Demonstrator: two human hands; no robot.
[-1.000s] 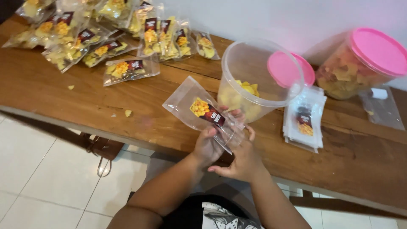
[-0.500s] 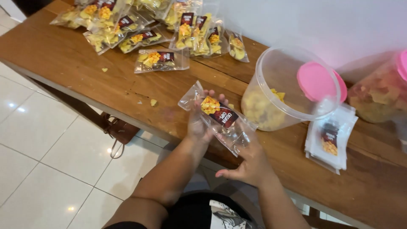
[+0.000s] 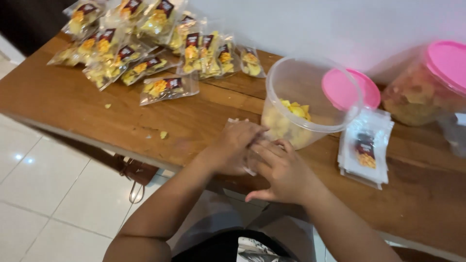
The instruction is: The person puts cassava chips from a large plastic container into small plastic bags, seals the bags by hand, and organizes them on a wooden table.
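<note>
1. Brown wood makes up the table (image 3: pixel 97 104), and a small clear bag (image 3: pixel 242 145) is pressed flat on it near the front edge, just in front of the clear tub (image 3: pixel 310 102).
2. Half a second ago the bag was held up in the air, tilted, with its yellow snack and dark label in plain sight. Now it has been laid down and is almost hidden under both hands. It looks like the bag is being squeezed flat or sealed.
3. The left hand (image 3: pixel 235 145) is laid palm down on the bag, fingers flat and close together, pointing to the tub.
4. The right hand (image 3: pixel 281 170) is laid beside it, touching it, fingers spread a little and bent down onto the bag's right end. The thumb is stuck out toward the body.
5. Both forearms are stretched forward from the lap and meet over the bag.
6. A few yellow chips are left in the tub. A pink lid (image 3: pixel 352 90) is propped behind it.
7. A stack of empty bags (image 3: pixel 366 153) is set just right of the tub, and many filled bags (image 3: pixel 141 46) are piled at the far left.
</note>
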